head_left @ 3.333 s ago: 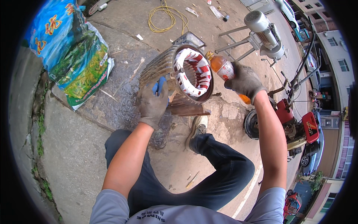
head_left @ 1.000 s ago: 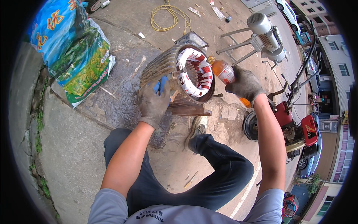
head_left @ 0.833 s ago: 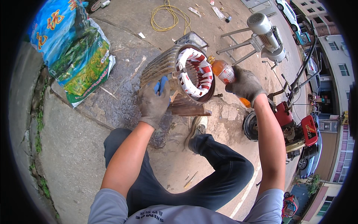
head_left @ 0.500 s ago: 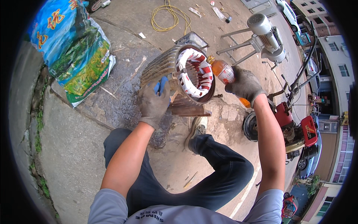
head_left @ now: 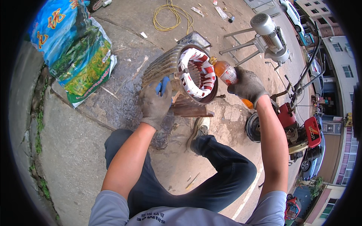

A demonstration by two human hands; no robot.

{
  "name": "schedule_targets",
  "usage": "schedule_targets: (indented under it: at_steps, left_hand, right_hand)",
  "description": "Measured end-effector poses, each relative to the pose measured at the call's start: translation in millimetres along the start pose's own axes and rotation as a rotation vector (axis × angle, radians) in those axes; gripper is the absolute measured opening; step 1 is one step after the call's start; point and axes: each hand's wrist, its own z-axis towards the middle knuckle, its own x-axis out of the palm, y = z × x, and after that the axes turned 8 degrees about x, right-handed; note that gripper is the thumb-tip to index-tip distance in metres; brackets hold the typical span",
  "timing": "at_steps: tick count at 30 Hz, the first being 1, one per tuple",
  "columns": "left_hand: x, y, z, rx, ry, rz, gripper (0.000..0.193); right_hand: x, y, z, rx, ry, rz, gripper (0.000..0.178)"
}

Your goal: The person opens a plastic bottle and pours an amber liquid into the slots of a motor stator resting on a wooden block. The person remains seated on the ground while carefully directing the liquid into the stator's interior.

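An electric motor housing (head_left: 160, 67) with cooling ribs lies on the ground, its open end toward the right. Inside that end is a ring of windings (head_left: 192, 90), wrapped in white and dark red. My left hand (head_left: 154, 100), in a grey-brown work glove, is closed at the ring's left side. Its fingers grip a brush-like tool (head_left: 174, 76) with a blue part; the tip reaches the windings. My gloved right hand (head_left: 247, 84) wraps round a clear plastic bottle (head_left: 226, 71) of amber liquid. The bottle is tilted, its neck close to the ring's right edge.
A colourful printed sack (head_left: 75, 56) stands at the left. Beyond the motor lies a coiled yellow cord (head_left: 166, 17). A grey motor on a metal stand (head_left: 266, 35) is at the far right, with a red machine (head_left: 286, 115) nearer. My shoe (head_left: 200, 132) is just below the housing.
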Motion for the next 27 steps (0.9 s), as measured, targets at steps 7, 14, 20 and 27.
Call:
schedule_targets:
  at_steps: [7,14,20,27]
  left_hand:
    - [-2.8,-7.5,2.6,-0.051,0.046,0.015,0.028]
    - [0.1,-2.2,1.2,-0.041,0.020,-0.021,0.029]
    - [-2.0,-6.3,2.5,-0.019,0.027,0.017,0.029]
    - [-0.3,-5.7,2.1,-0.013,0.012,0.013,0.029]
  right_hand:
    - [-0.8,-1.9,-0.2,0.003,0.003,-0.005,0.061]
    - [-1.8,1.9,-2.4,-0.001,-0.002,-0.014,0.062]
    - [-1.6,1.0,-3.2,0.019,0.011,-0.025,0.059]
    - [0.1,-3.1,-5.0,0.033,0.011,-0.033,0.058]
